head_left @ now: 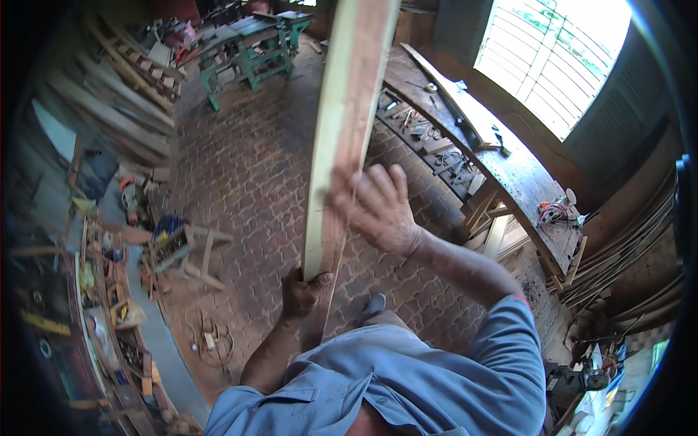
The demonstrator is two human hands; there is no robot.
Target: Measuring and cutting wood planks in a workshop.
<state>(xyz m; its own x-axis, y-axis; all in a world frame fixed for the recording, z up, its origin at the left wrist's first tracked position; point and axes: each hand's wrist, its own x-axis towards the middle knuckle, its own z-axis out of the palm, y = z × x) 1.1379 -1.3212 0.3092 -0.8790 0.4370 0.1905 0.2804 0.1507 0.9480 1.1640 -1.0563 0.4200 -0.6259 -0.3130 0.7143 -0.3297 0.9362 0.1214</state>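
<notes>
A long wooden plank (pixel 349 102), pale along its left side and reddish along its right, rises from near my body past the top edge of the view. My left hand (pixel 302 294) is closed around its near end, the thumb lying across the face. Farther up, my right hand (pixel 382 211) is at the plank's right edge with its fingers stretched and apart. Motion smears its fingertips over the reddish face, and I cannot tell whether they touch the wood.
At the right a long workbench (pixel 523 174) carries a board (pixel 451 91) and coiled wires (pixel 556 214); tools lie on a shelf below. Green-legged machinery (pixel 262 54) stands far back. Cluttered shelving and leaning timber (pixel 109 102) line the left. A cable (pixel 211 339) lies on the paved floor (pixel 240 160).
</notes>
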